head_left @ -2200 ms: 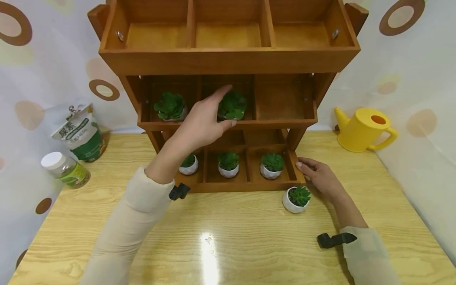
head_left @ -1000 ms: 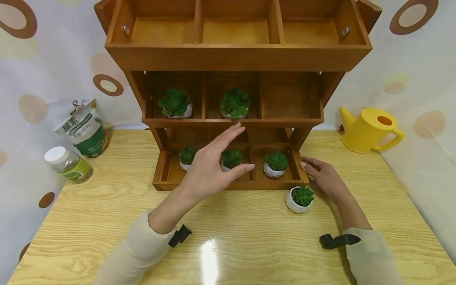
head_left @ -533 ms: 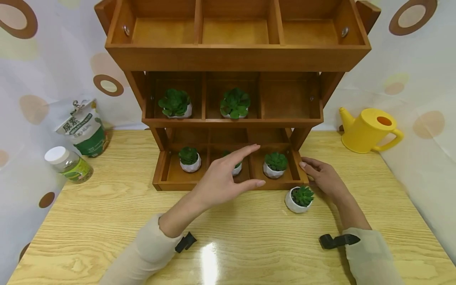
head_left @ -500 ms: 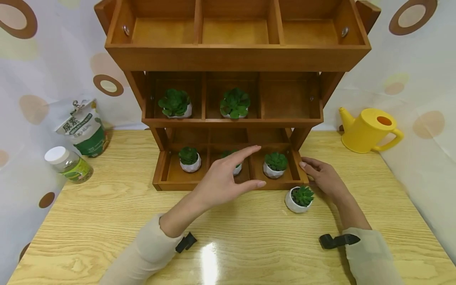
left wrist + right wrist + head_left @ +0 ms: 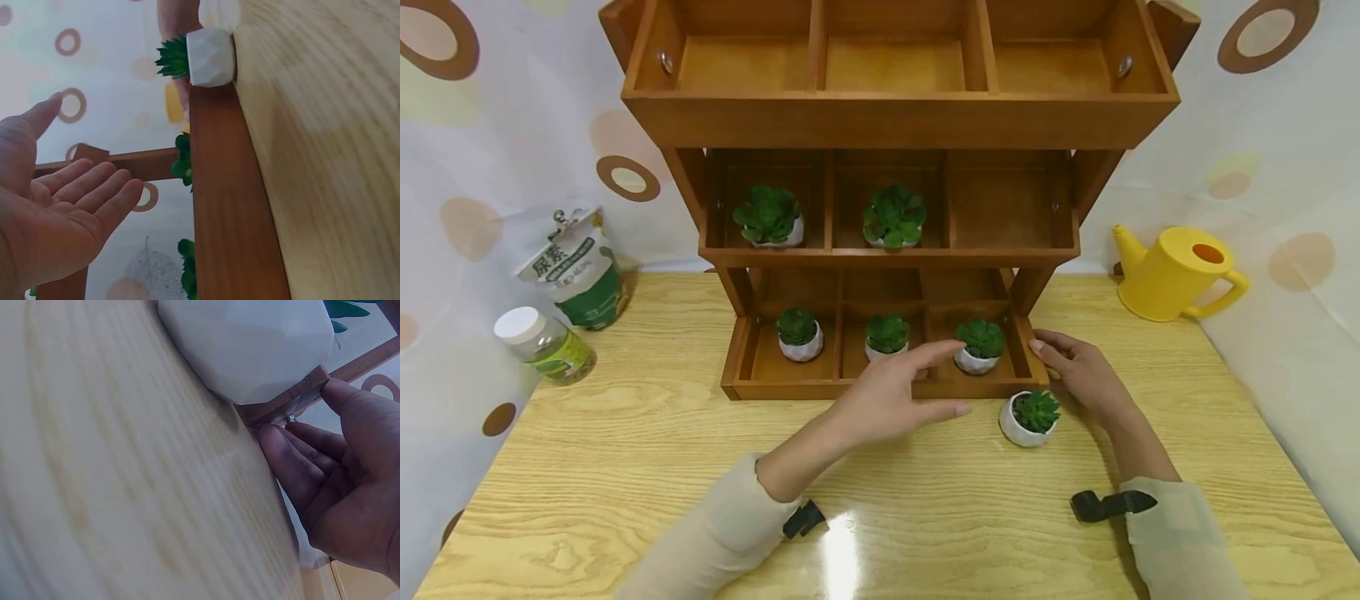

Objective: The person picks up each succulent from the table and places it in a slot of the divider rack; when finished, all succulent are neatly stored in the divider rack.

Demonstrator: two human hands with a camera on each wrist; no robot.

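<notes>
In the head view my left hand (image 5: 887,400) hovers in front of the wooden shelf's bottom tier, thumb and fingers spread apart and holding nothing. Its fingertips overlap the potted succulent (image 5: 979,347) in the right compartment; contact is unclear. The left wrist view shows its palm and fingers extended. My right hand (image 5: 1082,379) rests against the right end of the bottom tier. Close up, its thumb touches the upper edge of the wooden end panel (image 5: 284,403), the other fingers low beside it. A small succulent in a white faceted pot (image 5: 1027,419) stands on the table, left of that hand.
The three-tier wooden shelf (image 5: 898,123) has succulents in two middle compartments and three bottom ones. A yellow watering can (image 5: 1176,273) stands right. At left are a green-and-white pouch (image 5: 580,271) and a white-lidded jar (image 5: 546,346). Patterned cloth (image 5: 1285,183) surrounds the wooden table (image 5: 962,517).
My left hand has come down from the middle-tier center succulent, then moved right and toward me past the bottom tier. That succulent stays in its compartment. My right hand has kept its place.
</notes>
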